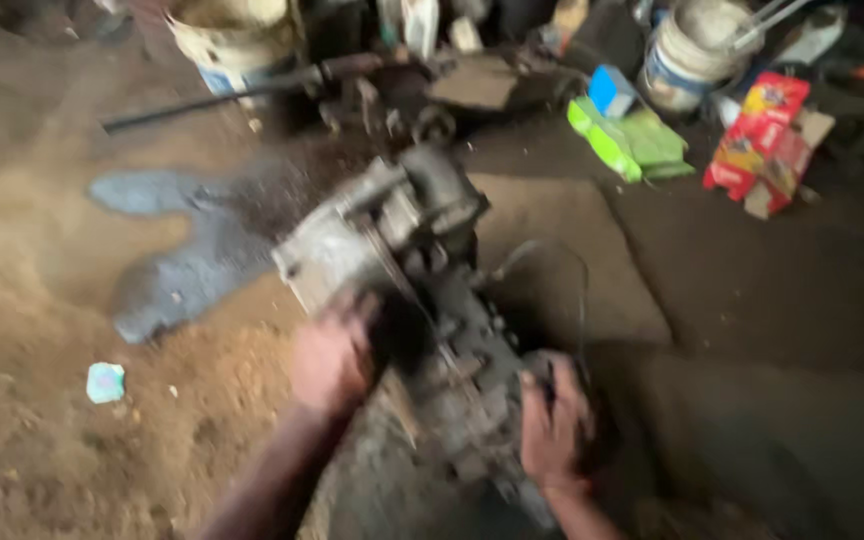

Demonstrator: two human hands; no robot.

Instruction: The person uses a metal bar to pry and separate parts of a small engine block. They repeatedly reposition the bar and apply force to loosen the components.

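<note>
A grimy grey metal engine or gearbox assembly (402, 250) lies on the dirt floor in the middle of the view, blurred by motion. My left hand (330, 362) grips its left side, below a blocky housing. On the lower right of the assembly my right hand (552, 425) is closed around the casing, next to a thin wire (567, 258) that loops off it. The fingertips of both hands are partly hidden against the metal.
A dark wet patch (187, 250) spreads on the sandy floor at left, near a small pale scrap (105, 382). Behind stand two white buckets (232, 40) (687, 55), a long dark rod (202, 100), green packets (632, 140) and red cartons (762, 140).
</note>
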